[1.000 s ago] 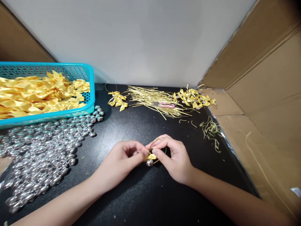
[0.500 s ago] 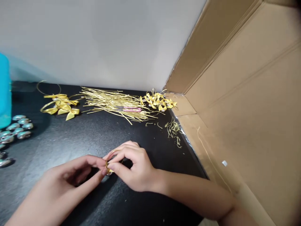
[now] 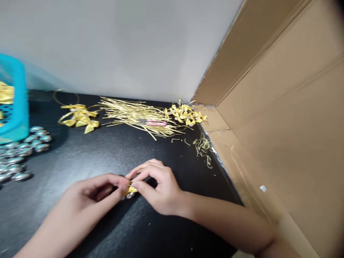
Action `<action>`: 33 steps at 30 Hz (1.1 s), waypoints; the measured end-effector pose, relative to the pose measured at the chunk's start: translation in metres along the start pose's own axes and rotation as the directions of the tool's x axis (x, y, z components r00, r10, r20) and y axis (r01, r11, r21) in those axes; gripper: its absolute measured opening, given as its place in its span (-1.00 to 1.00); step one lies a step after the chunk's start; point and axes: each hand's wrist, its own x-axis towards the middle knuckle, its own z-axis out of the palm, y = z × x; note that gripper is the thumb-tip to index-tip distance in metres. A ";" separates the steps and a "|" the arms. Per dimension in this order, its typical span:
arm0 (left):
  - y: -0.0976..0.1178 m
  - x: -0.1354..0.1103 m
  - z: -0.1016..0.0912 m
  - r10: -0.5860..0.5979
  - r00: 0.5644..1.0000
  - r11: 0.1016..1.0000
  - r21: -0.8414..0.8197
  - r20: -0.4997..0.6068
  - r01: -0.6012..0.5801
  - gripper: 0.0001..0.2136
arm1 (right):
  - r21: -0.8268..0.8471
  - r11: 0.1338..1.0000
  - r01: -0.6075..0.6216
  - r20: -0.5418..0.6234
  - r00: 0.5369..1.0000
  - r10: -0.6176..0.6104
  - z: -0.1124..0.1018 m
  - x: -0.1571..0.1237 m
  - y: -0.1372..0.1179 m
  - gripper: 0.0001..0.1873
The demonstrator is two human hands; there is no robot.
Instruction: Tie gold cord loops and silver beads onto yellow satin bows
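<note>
Low over the black table [image 3: 94, 157], my left hand [image 3: 91, 195] and my right hand [image 3: 157, 188] meet fingertip to fingertip. Both pinch one small yellow ribbon bow with a silver bell [image 3: 130, 191] hanging under it. A thin gold cord loops over my right fingers. The bow is mostly hidden by my fingertips.
A bundle of gold cords [image 3: 134, 114] with pink-handled snips [image 3: 156, 123] lies at the back. Finished bows with bells [image 3: 185, 114] sit beside a cardboard wall [image 3: 282, 118]. More bows [image 3: 79, 118] lie to the left, near silver bells [image 3: 18, 154] and a blue basket [image 3: 16, 107]. Cord scraps [image 3: 202, 147] litter the right.
The view has swung to the right, so the basket and the bell heap slid mostly out of frame. Both hands stay pinched on the same bow and bell.
</note>
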 end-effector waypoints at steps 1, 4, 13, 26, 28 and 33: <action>0.007 0.000 0.001 -0.004 0.998 1.000 0.006 0.066 0.003 -0.83 | 0.017 1.000 0.015 -0.018 1.000 -0.015 0.000 -0.001 0.000 -0.83; 0.021 -0.001 0.002 -0.029 0.997 0.999 -0.042 0.068 0.032 -0.83 | 0.055 0.998 0.016 -0.033 0.999 -0.014 0.000 -0.003 0.000 -0.84; 0.020 -0.002 0.002 -0.122 0.977 0.955 -0.247 0.174 0.163 -0.85 | 0.165 0.986 0.011 -0.044 0.999 -0.004 -0.001 -0.003 -0.001 -0.85; 0.021 -0.002 0.004 -0.153 0.966 0.919 -0.330 0.208 0.216 -0.94 | 0.234 0.969 -0.083 -0.057 0.993 0.099 -0.001 -0.006 0.001 -0.86; 0.022 -0.002 0.004 -0.165 0.966 0.912 -0.343 0.201 0.227 -0.96 | 0.229 0.970 -0.083 -0.053 0.994 0.098 -0.001 -0.005 0.001 -0.86; 0.023 -0.003 0.004 -0.172 0.966 0.899 -0.370 0.193 0.234 -0.97 | 0.223 0.972 -0.068 -0.040 0.996 0.079 -0.001 -0.004 0.002 -0.85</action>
